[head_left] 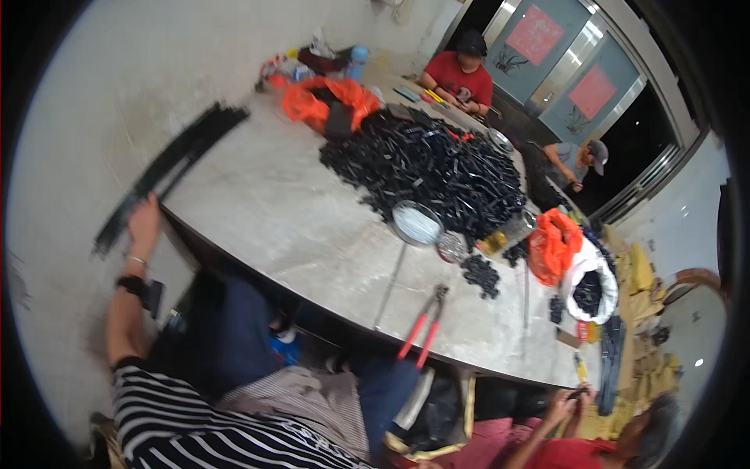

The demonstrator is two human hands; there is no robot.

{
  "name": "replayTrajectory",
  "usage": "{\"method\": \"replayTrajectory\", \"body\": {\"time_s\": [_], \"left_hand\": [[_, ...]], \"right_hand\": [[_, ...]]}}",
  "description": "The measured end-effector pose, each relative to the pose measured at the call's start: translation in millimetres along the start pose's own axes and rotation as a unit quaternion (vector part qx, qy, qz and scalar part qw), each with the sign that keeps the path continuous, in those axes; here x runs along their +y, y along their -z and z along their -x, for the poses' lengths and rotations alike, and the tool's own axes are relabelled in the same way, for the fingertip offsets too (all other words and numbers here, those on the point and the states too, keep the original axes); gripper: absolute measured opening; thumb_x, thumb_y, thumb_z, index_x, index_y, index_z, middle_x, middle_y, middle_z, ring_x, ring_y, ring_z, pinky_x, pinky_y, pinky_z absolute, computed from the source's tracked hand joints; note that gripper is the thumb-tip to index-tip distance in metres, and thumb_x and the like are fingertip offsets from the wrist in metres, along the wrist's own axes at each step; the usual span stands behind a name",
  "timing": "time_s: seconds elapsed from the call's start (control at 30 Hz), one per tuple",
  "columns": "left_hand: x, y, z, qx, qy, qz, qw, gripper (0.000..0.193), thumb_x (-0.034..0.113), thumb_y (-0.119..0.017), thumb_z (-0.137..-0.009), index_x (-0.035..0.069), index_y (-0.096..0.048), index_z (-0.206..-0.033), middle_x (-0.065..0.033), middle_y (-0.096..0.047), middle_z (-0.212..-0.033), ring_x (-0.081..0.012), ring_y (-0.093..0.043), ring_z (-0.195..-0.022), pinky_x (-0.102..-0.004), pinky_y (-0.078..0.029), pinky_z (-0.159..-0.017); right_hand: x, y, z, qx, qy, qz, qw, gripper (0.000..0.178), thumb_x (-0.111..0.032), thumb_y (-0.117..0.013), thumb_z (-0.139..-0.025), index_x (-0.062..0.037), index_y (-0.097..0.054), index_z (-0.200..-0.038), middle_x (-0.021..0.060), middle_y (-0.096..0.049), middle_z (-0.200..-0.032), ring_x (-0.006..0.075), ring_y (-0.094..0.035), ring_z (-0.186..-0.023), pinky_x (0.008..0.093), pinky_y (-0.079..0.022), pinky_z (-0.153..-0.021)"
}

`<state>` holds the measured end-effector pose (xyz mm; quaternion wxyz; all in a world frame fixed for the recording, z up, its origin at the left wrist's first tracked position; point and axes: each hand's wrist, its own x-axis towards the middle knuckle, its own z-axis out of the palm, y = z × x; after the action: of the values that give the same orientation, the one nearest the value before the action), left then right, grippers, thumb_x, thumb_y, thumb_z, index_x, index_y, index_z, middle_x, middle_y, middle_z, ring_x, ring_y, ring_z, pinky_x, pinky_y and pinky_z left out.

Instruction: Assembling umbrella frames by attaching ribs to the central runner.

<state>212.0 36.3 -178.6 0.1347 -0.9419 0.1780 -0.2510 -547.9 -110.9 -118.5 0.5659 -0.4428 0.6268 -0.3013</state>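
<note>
At the far left my left hand (144,221) is closed around a bundle of long thin black strips (176,152). The bundle slants up along the wall, and its upper end is over the table's left corner. A bracelet and a dark watch are on my left wrist. My right hand does not show. On the grey table (285,207), pliers with long red handles (422,324) lie at the near edge. Beyond them are a round dish (416,224) of pale thin pieces and a large heap of short black parts (430,164).
A co-worker in red (562,422) sits at the near right; two more people sit across the table. An orange bag (332,102) rests by the heap. Right of it stand a jar (512,233), another orange bag (553,246) and a white sack (576,273) of black parts.
</note>
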Motion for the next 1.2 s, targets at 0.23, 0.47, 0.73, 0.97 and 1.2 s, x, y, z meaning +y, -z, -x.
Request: {"method": "replayTrajectory", "body": {"time_s": [0.23,0.47,0.73,0.97,1.2], "left_hand": [[21.2,46.4,15.6,-0.066,0.009,0.136,0.988,0.066,0.022,-0.068,-0.077,0.002,-0.04,-0.134,-0.0189,-0.059,-0.113,-0.034,-0.063,-0.094,-0.0436,-0.051,-0.079],[-19.5,-13.9,-17.1,-0.277,0.016,0.502,0.819,0.039,0.032,-0.066,-0.085,-0.003,-0.055,-0.073,-0.0154,-0.06,-0.067,-0.0193,-0.059,-0.052,-0.0356,-0.044,-0.044],[30.5,63.1,8.0,-0.37,0.084,0.712,0.591,0.017,0.023,-0.053,-0.095,0.007,-0.055,-0.09,-0.0026,-0.057,-0.068,-0.0144,-0.052,-0.052,-0.029,-0.045,-0.045],[38.4,102.5,58.7,-0.369,0.08,0.821,0.429,0.026,0.027,-0.061,-0.091,0.01,-0.047,-0.076,-0.0014,-0.046,-0.063,-0.0129,-0.047,-0.053,-0.028,-0.036,-0.046],[75.0,120.8,65.1,-0.388,0.066,0.823,0.41,0.017,0.016,-0.066,-0.087,0.0,-0.06,-0.086,-0.0067,-0.061,-0.074,-0.0138,-0.059,-0.064,-0.0267,-0.049,-0.056]], "right_hand": [[-114.8,-98.9,-125.9,-0.334,0.238,0.29,0.865,0.025,-0.02,-0.057,-0.093,0.0032,-0.066,-0.091,0.0078,-0.065,-0.069,0.0108,-0.06,-0.063,0.0267,-0.048,-0.059],[-150.1,-240.9,-90.4,-0.579,0.407,0.172,0.685,0.024,-0.018,-0.052,-0.092,0.0016,-0.063,-0.099,0.0134,-0.068,-0.086,0.0231,-0.067,-0.077,0.0328,-0.05,-0.07],[-123.7,-306.4,-97.7,-0.626,0.294,0.073,0.718,0.021,-0.016,-0.055,-0.087,0.003,-0.064,-0.087,0.0067,-0.066,-0.07,0.0141,-0.062,-0.064,0.0293,-0.049,-0.06],[-116.9,-359.8,-95.1,-0.626,0.182,0.131,0.747,0.026,-0.022,-0.056,-0.093,0.0011,-0.065,-0.1,0.0092,-0.069,-0.084,0.0136,-0.066,-0.074,0.0271,-0.054,-0.066],[-122.5,-399.6,-75.4,-0.574,0.106,0.094,0.806,0.035,-0.027,-0.05,-0.098,0.0033,-0.061,-0.112,0.0104,-0.066,-0.104,0.0157,-0.062,-0.092,0.028,-0.052,-0.075]]}}
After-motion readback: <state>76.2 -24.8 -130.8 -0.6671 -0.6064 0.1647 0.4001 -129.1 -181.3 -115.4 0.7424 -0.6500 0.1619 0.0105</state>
